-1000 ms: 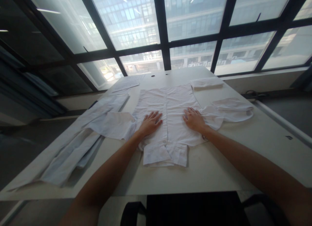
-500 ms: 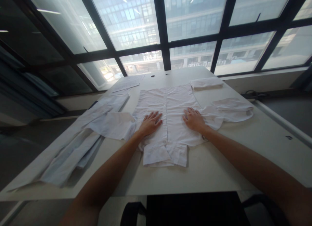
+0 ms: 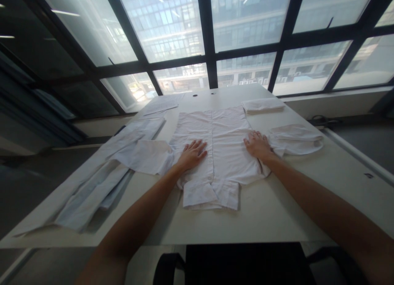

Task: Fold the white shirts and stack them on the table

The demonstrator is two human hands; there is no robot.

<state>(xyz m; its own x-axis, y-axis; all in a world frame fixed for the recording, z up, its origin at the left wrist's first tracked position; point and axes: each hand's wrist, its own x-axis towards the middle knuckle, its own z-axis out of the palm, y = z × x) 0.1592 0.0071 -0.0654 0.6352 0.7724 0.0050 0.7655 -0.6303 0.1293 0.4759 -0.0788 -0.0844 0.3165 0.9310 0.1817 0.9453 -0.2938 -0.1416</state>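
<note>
A white button-up shirt (image 3: 227,133) lies spread on the white table, its collar (image 3: 200,194) toward me and its hem toward the window. One sleeve (image 3: 150,156) stretches out to the left, and the other sleeve (image 3: 297,139) lies out to the right, doubled over. My left hand (image 3: 192,156) rests flat on the left front panel beside the button strip, fingers spread. Near the right side edge of the shirt, my right hand (image 3: 257,144) presses on the cloth, fingers stretched out and palm down.
On the right far side lies a folded white stack of cloth (image 3: 264,105). More white fabric (image 3: 89,194) and papers (image 3: 161,104) cover the table's left side. A black chair (image 3: 243,264) stands at the near edge; windows rise behind the table.
My right hand has slid to the right across the shirt, from the front panel to its side edge. My left hand stays in place on the cloth.
</note>
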